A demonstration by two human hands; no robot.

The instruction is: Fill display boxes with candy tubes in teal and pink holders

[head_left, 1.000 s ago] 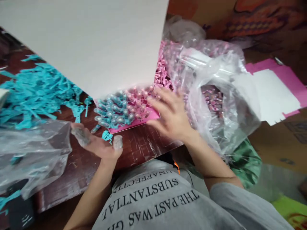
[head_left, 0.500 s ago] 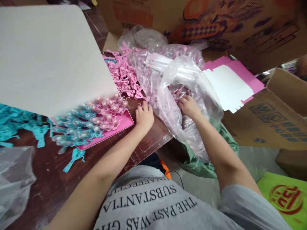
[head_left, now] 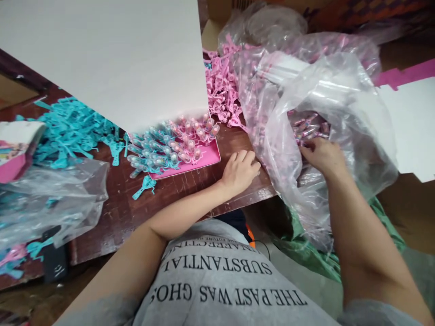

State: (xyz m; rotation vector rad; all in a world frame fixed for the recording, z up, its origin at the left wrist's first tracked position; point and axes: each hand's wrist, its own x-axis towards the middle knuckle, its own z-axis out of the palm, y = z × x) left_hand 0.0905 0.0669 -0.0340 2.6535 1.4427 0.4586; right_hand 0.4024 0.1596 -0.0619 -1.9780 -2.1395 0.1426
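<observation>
R hand [head_left: 324,156] now in mouth of clear bag [head_left: 356,90], ctr-right of frame, at pink tubes [head_left: 311,128]; 1 s ago was at pink box [head_left: 208,156], mid-frame. Its fingers bent, can't tell if pinching a tube. L hand [head_left: 239,172], prev. near-L of box, now over table [head_left: 200,190] just R of it, fingers curled, close tog.; can't tell if holding anything.
</observation>
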